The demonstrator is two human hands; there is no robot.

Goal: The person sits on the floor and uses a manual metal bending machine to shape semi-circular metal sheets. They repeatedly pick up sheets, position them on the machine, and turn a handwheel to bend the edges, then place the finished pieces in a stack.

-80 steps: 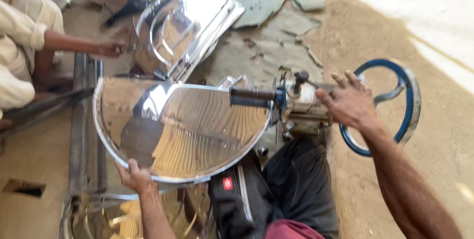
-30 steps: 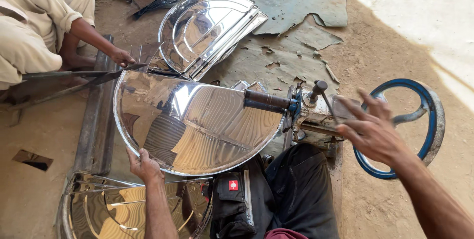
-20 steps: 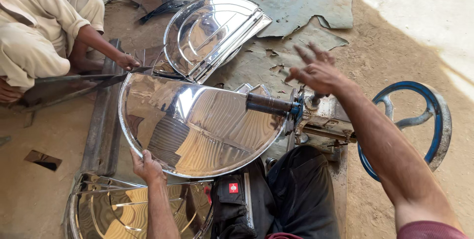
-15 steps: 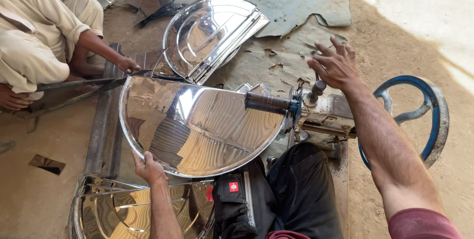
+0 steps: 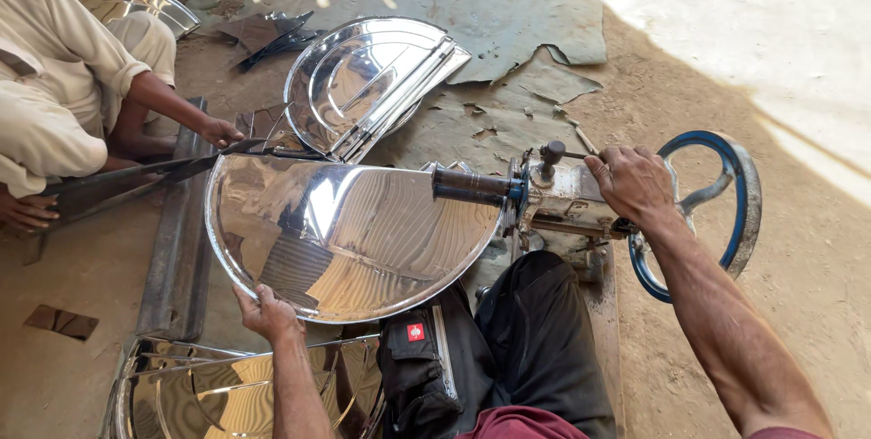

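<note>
A large half-round sheet of shiny polished metal [image 5: 354,235] lies in front of me with its curved rim toward me. My left hand [image 5: 265,310] grips that rim at the lower left. The sheet's right end sits under a dark roller [image 5: 467,185] of a small hand-cranked machine [image 5: 567,203]. My right hand [image 5: 632,183] is closed on a small lever on top of the machine, beside its blue hand wheel [image 5: 717,208].
Another person sits at the left, one hand [image 5: 220,131] on a long dark metal bar [image 5: 118,183]. More shiny half-round pieces are stacked beyond [image 5: 367,85] and by my knee [image 5: 227,389]. A grey mat [image 5: 508,13] covers the dirt floor.
My right hand left the blue wheel, swung up over the machine and came down on the lever at its top. My left hand kept its hold on the sheet's rim.
</note>
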